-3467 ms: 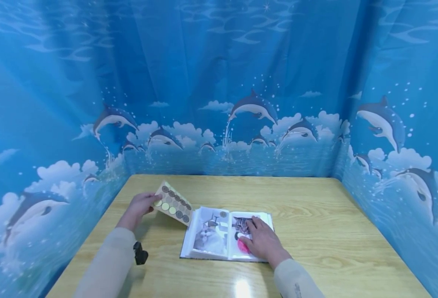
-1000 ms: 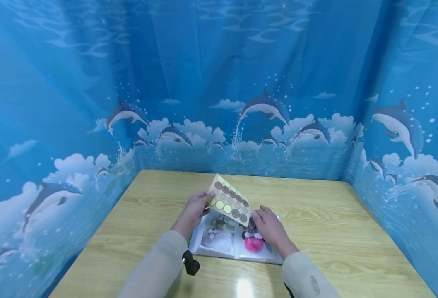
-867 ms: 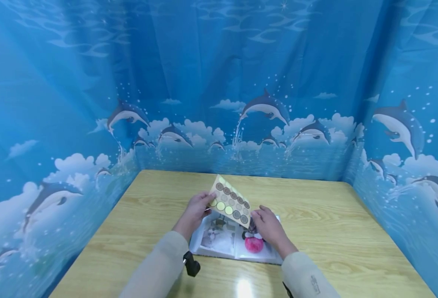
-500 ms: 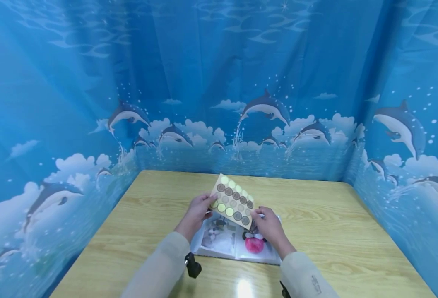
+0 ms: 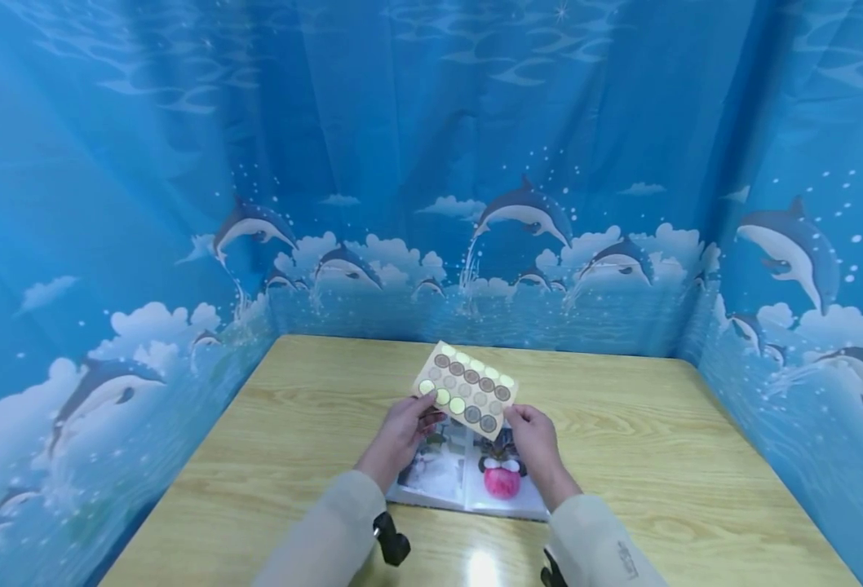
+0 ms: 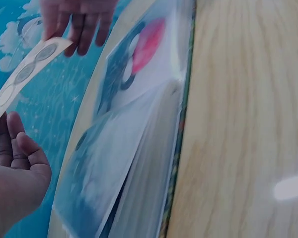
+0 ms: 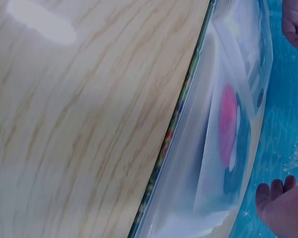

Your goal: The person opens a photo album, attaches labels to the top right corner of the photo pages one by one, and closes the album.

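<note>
Both hands, the left hand (image 5: 402, 428) and right hand (image 5: 534, 440), are pinching the sticker sheet (image 5: 466, 391) by its lower corners, tilting it face-up above the open album (image 5: 468, 477) lying on the worktop (image 5: 622, 424), seemingly for viewing.

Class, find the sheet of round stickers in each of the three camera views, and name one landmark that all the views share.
Head view: the sticker sheet is at centre, held up by both hands over the open album.
Left wrist view: it shows edge-on at the upper left.
Right wrist view: it is not in the picture.
Shared landmark: the pink round shape on the album page.
</note>
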`<state>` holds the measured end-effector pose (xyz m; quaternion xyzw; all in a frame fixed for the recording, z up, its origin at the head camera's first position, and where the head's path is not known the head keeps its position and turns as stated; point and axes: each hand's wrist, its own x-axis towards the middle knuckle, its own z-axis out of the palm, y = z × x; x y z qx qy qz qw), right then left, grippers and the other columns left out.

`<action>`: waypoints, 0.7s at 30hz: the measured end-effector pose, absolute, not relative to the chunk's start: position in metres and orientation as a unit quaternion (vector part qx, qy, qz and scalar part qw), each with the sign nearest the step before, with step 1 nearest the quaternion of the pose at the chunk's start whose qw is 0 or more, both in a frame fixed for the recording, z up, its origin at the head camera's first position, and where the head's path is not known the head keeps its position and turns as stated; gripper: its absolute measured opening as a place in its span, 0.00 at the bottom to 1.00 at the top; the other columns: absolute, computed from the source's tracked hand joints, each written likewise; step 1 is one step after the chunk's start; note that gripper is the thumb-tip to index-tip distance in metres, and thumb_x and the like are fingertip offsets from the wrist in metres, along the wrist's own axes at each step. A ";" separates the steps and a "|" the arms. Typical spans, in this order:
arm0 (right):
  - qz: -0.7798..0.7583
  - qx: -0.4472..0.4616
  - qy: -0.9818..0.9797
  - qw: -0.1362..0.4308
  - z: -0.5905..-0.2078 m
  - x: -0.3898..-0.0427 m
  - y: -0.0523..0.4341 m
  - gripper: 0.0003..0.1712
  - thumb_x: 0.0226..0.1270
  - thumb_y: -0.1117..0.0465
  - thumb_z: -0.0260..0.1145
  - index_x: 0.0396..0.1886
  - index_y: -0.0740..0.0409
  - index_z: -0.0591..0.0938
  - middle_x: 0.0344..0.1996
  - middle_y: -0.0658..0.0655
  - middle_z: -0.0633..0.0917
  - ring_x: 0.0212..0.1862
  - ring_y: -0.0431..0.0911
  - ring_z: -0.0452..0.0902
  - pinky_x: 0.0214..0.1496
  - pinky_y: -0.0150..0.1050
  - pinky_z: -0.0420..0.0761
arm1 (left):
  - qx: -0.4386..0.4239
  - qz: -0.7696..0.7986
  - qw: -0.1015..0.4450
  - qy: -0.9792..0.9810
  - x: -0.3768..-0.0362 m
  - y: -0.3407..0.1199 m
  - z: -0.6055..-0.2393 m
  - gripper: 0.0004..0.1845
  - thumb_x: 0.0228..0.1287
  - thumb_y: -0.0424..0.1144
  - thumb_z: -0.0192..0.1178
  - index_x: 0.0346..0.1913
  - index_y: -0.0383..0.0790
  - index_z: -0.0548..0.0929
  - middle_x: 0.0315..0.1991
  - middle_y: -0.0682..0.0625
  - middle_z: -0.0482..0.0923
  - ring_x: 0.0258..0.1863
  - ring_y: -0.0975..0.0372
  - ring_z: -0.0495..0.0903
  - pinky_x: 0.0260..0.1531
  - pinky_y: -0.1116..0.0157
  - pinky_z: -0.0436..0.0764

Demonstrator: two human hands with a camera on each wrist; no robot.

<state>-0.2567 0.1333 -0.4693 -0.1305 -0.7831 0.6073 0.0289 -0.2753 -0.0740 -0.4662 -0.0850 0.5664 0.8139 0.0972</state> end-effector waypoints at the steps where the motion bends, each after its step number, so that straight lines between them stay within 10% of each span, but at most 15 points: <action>1: 0.612 -0.130 -0.780 0.031 -0.469 -0.257 0.133 0.20 0.76 0.54 0.57 0.53 0.66 0.80 0.54 0.65 0.80 0.58 0.57 0.72 0.65 0.57 0.70 | -0.079 0.812 0.101 0.569 -0.274 -0.071 -0.467 0.13 0.69 0.43 0.62 0.46 0.35 0.79 0.35 0.49 0.84 0.36 0.60 0.82 0.44 0.63 0.78; 21: 0.489 -0.087 -0.860 0.114 -0.467 -0.248 0.125 0.28 0.71 0.51 0.63 0.65 0.60 0.74 0.65 0.65 0.72 0.67 0.61 0.66 0.69 0.58 0.66 | -0.091 0.780 0.074 0.615 -0.271 -0.038 -0.477 0.08 0.65 0.38 0.66 0.41 0.36 0.84 0.29 0.51 0.83 0.31 0.62 0.82 0.34 0.68 0.78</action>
